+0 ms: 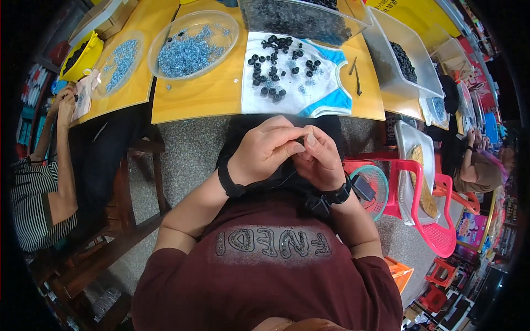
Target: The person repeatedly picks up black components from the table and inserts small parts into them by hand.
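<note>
My left hand and my right hand meet in front of my chest, just off the table's near edge. The fingertips of both are closed in a pinch around a small black piece, mostly covered by the fingers. On the table beyond lies a white cloth with blue edging, and several small round black parts are scattered over it. To its left stands a round clear tray heaped with tiny light-blue translucent pieces.
Behind the cloth is a clear bin of black parts; another bin stands right. Two thin dark sticks lie by the cloth. A pink chair holding a metal tray is at my right. Someone in stripes works at left.
</note>
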A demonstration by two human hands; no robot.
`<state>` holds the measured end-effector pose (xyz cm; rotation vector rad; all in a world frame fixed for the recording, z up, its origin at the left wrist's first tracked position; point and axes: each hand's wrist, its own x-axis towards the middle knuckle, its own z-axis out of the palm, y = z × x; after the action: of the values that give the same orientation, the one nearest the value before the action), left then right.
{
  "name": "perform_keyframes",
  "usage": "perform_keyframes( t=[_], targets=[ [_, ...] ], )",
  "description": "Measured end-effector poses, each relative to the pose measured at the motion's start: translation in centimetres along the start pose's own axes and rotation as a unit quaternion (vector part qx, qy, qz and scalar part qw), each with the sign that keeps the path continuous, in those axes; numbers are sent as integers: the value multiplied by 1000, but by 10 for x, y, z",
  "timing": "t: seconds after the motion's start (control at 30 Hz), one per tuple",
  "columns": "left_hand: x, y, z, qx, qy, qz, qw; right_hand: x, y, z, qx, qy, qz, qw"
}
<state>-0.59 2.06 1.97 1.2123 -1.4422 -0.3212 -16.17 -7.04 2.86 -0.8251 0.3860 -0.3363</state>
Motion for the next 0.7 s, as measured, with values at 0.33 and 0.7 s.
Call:
perform_keyframes(
  t=[0.33, 0.7],
  targets=[
    [-1, -1, -1, -12, 4, -25, 1000, 0, -1, -1, -19, 20, 13, 1000],
    [0, -15, 0, 4, -22, -38, 999, 12, 7, -26, 42, -11, 39, 998]
  ],
)
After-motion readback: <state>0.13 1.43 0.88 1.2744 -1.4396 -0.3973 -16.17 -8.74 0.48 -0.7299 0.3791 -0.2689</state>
